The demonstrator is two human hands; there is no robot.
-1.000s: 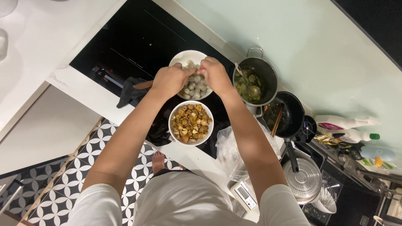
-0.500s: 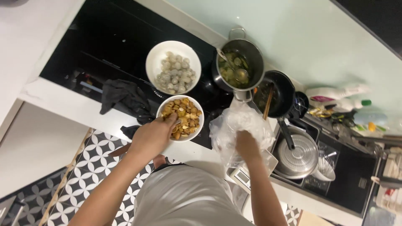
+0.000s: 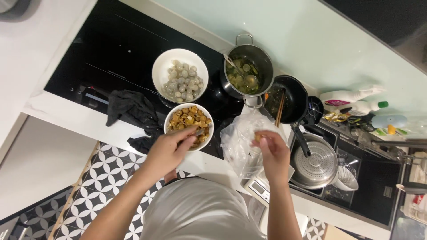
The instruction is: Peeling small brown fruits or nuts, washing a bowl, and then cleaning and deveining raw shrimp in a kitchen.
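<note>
Mid-sorting: left hand (image 3: 167, 151) pinching a brown piece in the near bowl (image 3: 188, 126) at the counter's front edge; right hand (image 3: 272, 153) closed on a small morsel over the plastic bag (image 3: 242, 138). Next probably dropping it in.

There were two white bowls (image 3: 180, 81) (image 3: 189, 126), two pots (image 3: 249, 71) (image 3: 287, 100), one steel lid (image 3: 316, 162), one plastic bag (image 3: 242, 138), one dark cloth (image 3: 131, 109), and two hands (image 3: 167, 151) (image 3: 273, 153).

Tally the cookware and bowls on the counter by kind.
White bowls: 2, one of pale balls, one of brown pieces
Steel pots: 1
Black pans: 1
Steel lids: 1
Total: 5
</note>
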